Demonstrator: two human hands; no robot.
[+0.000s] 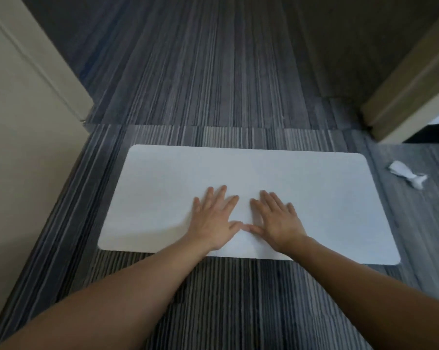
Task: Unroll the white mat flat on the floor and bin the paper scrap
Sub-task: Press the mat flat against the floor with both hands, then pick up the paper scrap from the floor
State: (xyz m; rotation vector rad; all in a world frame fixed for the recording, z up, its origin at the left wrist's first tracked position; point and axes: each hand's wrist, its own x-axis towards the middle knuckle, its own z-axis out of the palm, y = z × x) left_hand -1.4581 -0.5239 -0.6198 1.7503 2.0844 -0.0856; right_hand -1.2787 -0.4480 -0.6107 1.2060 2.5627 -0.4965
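Note:
The white mat lies flat and unrolled on the striped carpet, its long side running left to right. My left hand rests palm down on the mat near its front edge, fingers spread. Beside it my right hand lies flat the same way, and the two thumbs nearly touch. Neither hand holds anything. A crumpled white paper scrap lies on the carpet just past the mat's right end. No bin is in view.
A beige wall with a door-frame corner runs along the left. Another beige frame stands at the back right beside a dark opening. Grey and blue striped carpet stretches ahead beyond the mat.

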